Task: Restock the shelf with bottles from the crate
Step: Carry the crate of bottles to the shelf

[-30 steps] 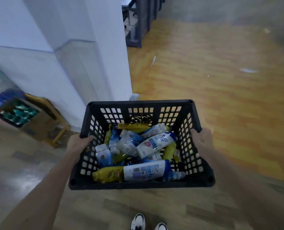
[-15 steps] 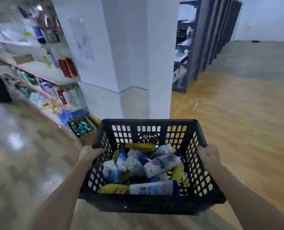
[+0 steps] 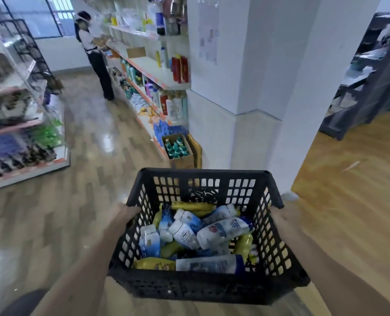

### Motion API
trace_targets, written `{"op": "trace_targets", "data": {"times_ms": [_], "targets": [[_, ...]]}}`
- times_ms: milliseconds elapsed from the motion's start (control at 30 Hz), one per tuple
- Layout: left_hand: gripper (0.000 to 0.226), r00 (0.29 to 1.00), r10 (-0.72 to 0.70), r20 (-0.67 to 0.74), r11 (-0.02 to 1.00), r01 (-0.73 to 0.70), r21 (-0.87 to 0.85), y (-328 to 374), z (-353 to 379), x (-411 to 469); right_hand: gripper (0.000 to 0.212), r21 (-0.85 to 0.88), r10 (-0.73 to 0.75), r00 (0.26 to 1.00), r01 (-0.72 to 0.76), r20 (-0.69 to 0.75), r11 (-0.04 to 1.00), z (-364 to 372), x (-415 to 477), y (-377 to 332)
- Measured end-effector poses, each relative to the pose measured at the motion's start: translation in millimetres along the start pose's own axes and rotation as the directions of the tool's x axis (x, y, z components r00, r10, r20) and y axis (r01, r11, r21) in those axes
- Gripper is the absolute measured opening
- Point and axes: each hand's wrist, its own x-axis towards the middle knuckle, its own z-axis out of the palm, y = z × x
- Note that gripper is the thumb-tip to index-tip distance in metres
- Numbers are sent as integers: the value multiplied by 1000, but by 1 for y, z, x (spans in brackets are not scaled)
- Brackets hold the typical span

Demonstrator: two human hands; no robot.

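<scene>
Far shelf (image 3: 153, 69) blurred beyond reading

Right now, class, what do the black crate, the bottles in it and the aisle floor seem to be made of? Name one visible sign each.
Crate: likely moulded plastic, matt black; its walls are a grid of square holes.
Bottles: probably plastic, smooth, with glossy printed labels.
Floor: wood-look planks with a shiny finish that mirrors light; wood or laminate, cannot tell.

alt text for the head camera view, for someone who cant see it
The left hand and right hand grip the sides of a black crate of bottles. Stocked shelves run ahead on the left, with another person at them; a white pillar rises beyond the crate.
</scene>
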Motion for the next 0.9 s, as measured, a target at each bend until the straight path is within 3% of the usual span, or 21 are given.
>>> {"op": "trace_targets", "data": {"times_ms": [167, 567, 900], "targets": [[22, 990, -65, -125, 997, 59, -51, -26, -48, 8, 28, -81, -32, 994, 41, 103, 996, 45, -10, -40], [25, 951, -196, -237, 963, 142, -229, -52, -143, 83, 28, -72, -167, 957, 189, 237, 979, 187, 5, -163], [37, 948, -239, -210, 949, 182, -257, -43, -212, 202, 32, -109, -179, 949, 213, 260, 971, 304, 22, -260]]}}
